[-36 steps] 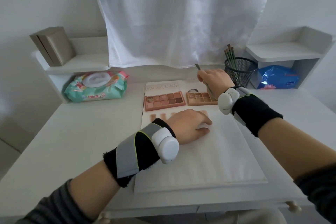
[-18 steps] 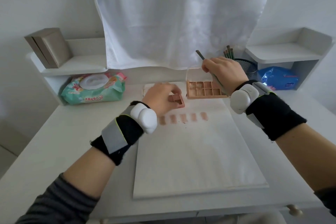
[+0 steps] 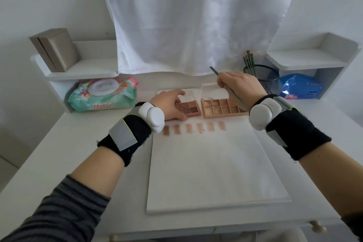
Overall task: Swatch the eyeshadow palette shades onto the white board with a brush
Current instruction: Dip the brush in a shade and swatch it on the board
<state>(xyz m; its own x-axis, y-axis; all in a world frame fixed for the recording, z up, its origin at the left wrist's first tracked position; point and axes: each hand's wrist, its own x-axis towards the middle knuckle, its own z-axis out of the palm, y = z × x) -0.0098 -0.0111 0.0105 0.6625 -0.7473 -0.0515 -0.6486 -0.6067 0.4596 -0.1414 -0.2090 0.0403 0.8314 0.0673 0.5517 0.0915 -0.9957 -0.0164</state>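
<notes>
The white board lies flat on the desk, with a row of several tan and pink swatches along its far edge. Two open eyeshadow palettes sit behind that row: a pink one and a peach one with a clear lid raised. My left hand grips the pink palette's left part and hides it. My right hand holds a thin green brush above the peach palette; the bristle end is hidden behind my wrist.
A mesh cup with more brushes stands right of my right hand. A pack of wet wipes lies at the back left, a blue bag under the right shelf. A white cloth hangs behind the palettes.
My left hand left the board and took hold of the pink palette. My right hand lifted off the peach palette with the brush; a row of swatches came into view.
</notes>
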